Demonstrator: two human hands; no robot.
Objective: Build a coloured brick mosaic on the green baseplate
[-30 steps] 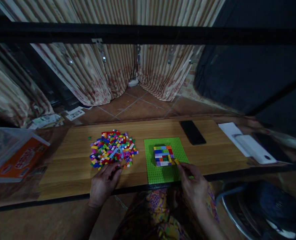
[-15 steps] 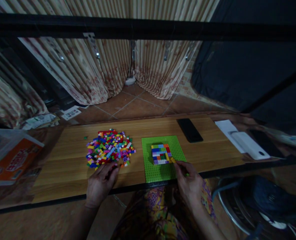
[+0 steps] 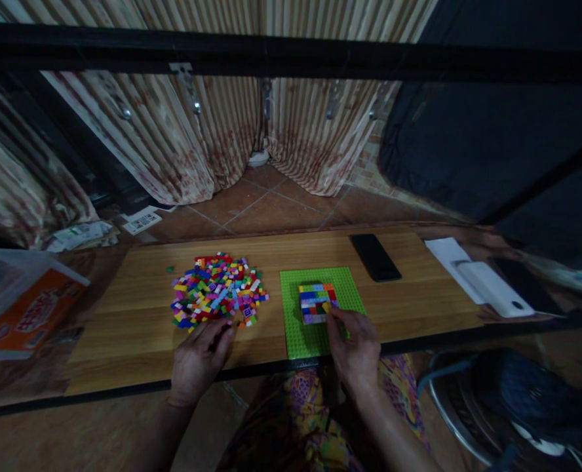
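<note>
1. Looks to me like a brick-placing step. The right hand (image 3: 354, 344) has thumb and fingertips pinched together on a small yellow brick (image 3: 326, 307), right at the right-hand side of the block build (image 3: 315, 298).
2. That build sits around the middle of the green baseplate (image 3: 293, 344), which is right of centre on the table (image 3: 124, 341), its near side about at the table's near edge.
3. My take: a move from here calls for squaring the yellow brick over the studs, then a straight push down. Tilt it and it probably won't seat. Can't tell whether it's touching the build yet.
4. Left hand (image 3: 197, 360) is by the table's near edge, fingers curled, thumb close to them, at the near side of the loose brick pile (image 3: 217, 288). No idea if it's actually got a brick; too small and dark.
5. Writing: the clear tub (image 3: 6, 259) off the table's left end has an orange label (image 3: 28, 314) with pale lettering, but I can't read it. Beyond the far left corner there's a printed card (image 3: 142, 221) with a QR-like pattern.
6. Phone (image 3: 375, 257) near the far edge: dark, no logo visible.
</note>
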